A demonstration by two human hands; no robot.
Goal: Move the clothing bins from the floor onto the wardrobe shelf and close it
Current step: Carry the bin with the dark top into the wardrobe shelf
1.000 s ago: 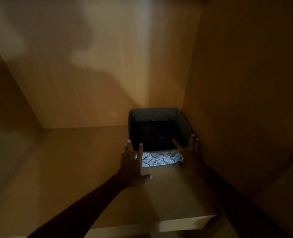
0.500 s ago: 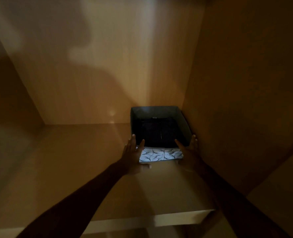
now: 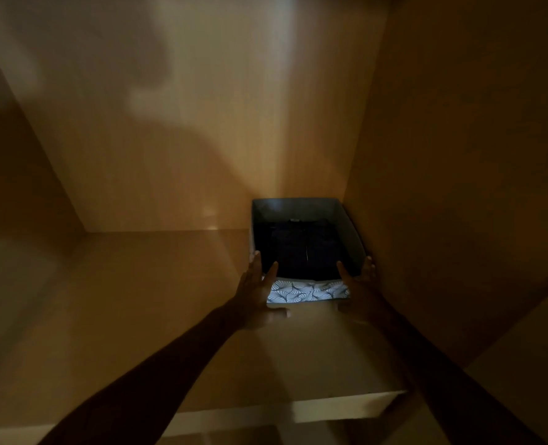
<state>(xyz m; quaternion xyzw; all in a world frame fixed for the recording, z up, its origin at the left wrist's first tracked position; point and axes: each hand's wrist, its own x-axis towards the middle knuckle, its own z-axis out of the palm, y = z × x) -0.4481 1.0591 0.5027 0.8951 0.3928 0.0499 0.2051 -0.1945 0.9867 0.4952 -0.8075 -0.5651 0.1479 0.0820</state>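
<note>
A fabric clothing bin (image 3: 308, 292) with a white leaf-patterned front stands on the wooden wardrobe shelf (image 3: 138, 300), deep in the back right corner. Dark folded clothing (image 3: 301, 248) lies inside it. My left hand (image 3: 256, 293) presses flat against the bin's front left corner, fingers spread. Against the front right corner rests my right hand (image 3: 359, 293), also with fingers spread. Neither hand grips the bin.
The wardrobe's right side wall (image 3: 459, 155) runs close along the bin. The back panel (image 3: 186, 123) is just behind it. The shelf's front edge (image 3: 330, 409) shows pale below my arms. The light is dim.
Both hands have pushed the bin farther back along the shelf toward the back panel. My arms are stretched out more.
</note>
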